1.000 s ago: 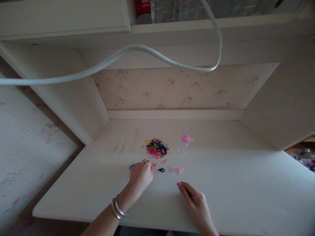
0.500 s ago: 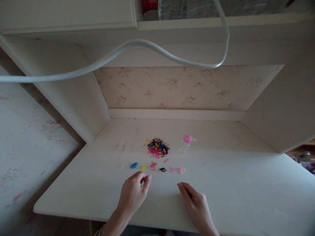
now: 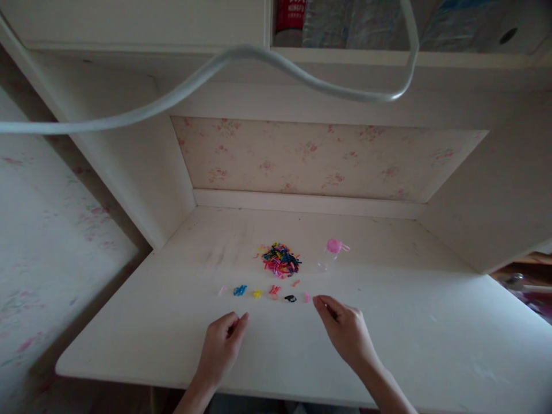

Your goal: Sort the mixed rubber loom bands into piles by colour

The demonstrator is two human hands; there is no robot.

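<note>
Front-right of the pile (image 3: 280,261), the pink band (image 3: 307,297) lies just beside the pinched right hand (image 3: 345,329); the left hand (image 3: 221,345), farther off, curls. Contents unclear.

The light is dim and greyish, and its source is outside the view. The flat white desk top (image 3: 414,339) looks paler toward its front; soft shading covers its back part. The wide lens makes the tall white side panel (image 3: 125,155) lean strongly. The multicoloured heap of thin small bands (image 3: 281,262) lacks fine detail, and the transparent pink-lidded bottle (image 3: 332,250) has a faint outline.
</note>
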